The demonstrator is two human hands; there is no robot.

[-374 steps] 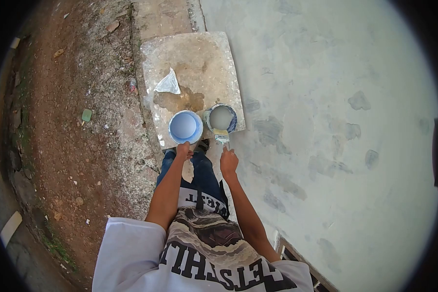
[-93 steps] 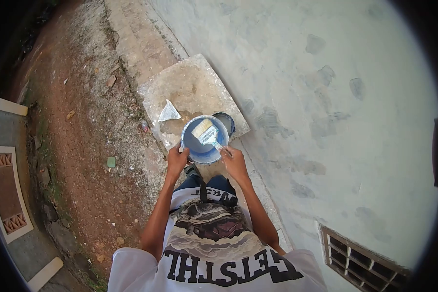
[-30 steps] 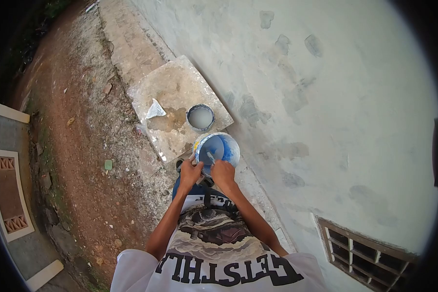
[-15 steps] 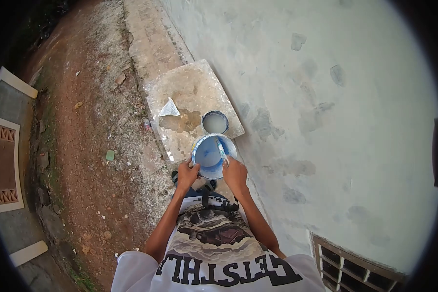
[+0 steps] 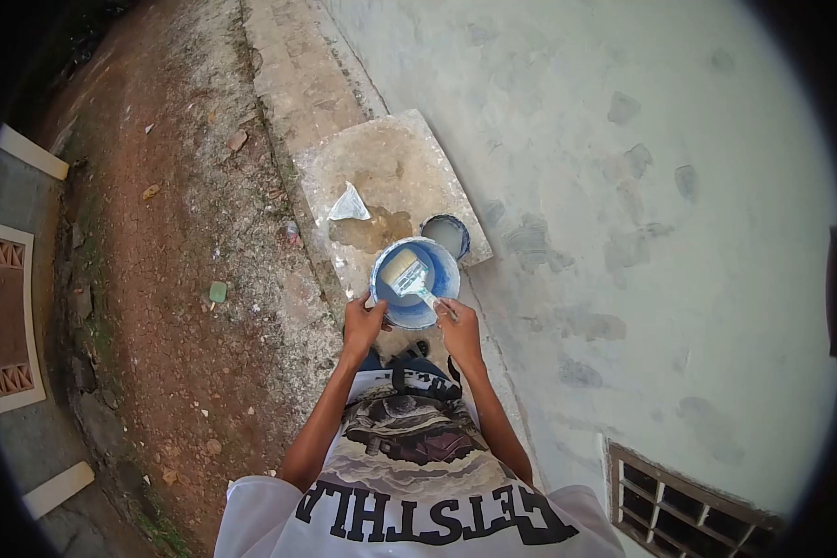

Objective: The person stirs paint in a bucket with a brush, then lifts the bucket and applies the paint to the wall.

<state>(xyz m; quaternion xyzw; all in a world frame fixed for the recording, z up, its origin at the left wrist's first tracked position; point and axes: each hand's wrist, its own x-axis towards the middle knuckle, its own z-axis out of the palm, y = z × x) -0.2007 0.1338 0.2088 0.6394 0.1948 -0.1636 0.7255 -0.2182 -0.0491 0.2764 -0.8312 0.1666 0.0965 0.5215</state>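
A blue paint bucket (image 5: 453, 279) with pale liquid inside is held in front of my body. My left hand (image 5: 364, 325) is closed on the left side of its rim. In my right hand (image 5: 460, 330) is the handle of a wide paintbrush (image 5: 409, 276); its pale bristles face up and left over the bucket's opening. Just beyond the bucket, a smaller dark-rimmed tub (image 5: 448, 234) of greyish liquid rests on a paint-spotted board (image 5: 344, 158). A white triangular scrap (image 5: 349, 204) lies on that board beside a wet brown stain.
A pale green wall (image 5: 567, 186) with grey patches rises along my right, with a barred window (image 5: 679, 507) low down. On the left runs reddish dirt ground (image 5: 177, 307) with a green piece (image 5: 218, 292) on it. Another building (image 5: 14, 307) stands at far left.
The paintbrush has turned from steep in the bucket to lying flatter across the opening, its bristles now showing. The bucket has shifted slightly, partly covering the small tub's near edge.
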